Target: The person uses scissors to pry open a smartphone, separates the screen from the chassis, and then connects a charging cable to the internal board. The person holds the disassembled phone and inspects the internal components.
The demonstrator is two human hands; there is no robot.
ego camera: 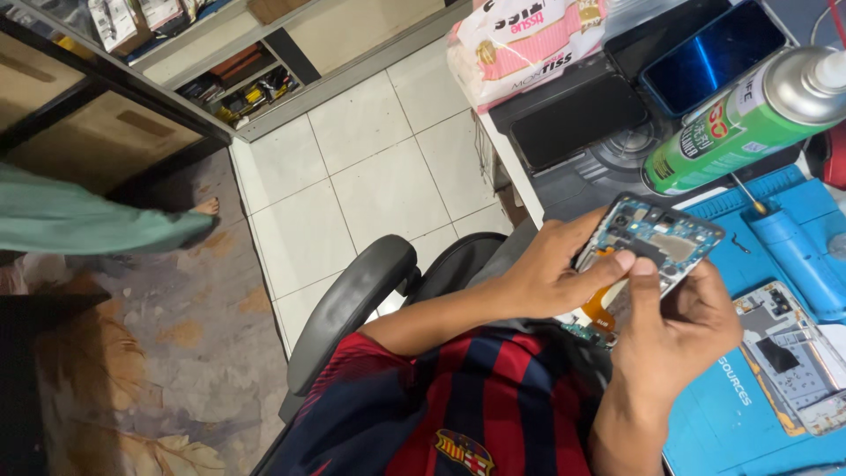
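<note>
White floor tiles are filling the upper middle of the view, with a patterned rug spreading beside them and a black office chair curving under the person in a red and dark blue striped shirt. To the right, the bench is carrying a blue work mat, a pink and white tissue pack, two dark phones lying flat, a green spray can on its side and a blue-handled screwdriver. A separate phone frame is lying on the mat near the right hand. Both hands are holding an opened phone body up off the mat, just above the lap edge of the bench, its circuit board facing up and an orange ribbon cable hanging below it. The left hand is reaching in from the left with the forearm bent across the chest, its fingers clamped on the near edge of the phone, thumb lying over the board. The right hand is coming up from below, wrist bent back, thumb and forefinger pinching together on a small part at the board. The work seems to be at the stage of seating or freeing a small connector; the next move would likely call for fine fingertip pressure while the other hand is steadying the body.
</note>
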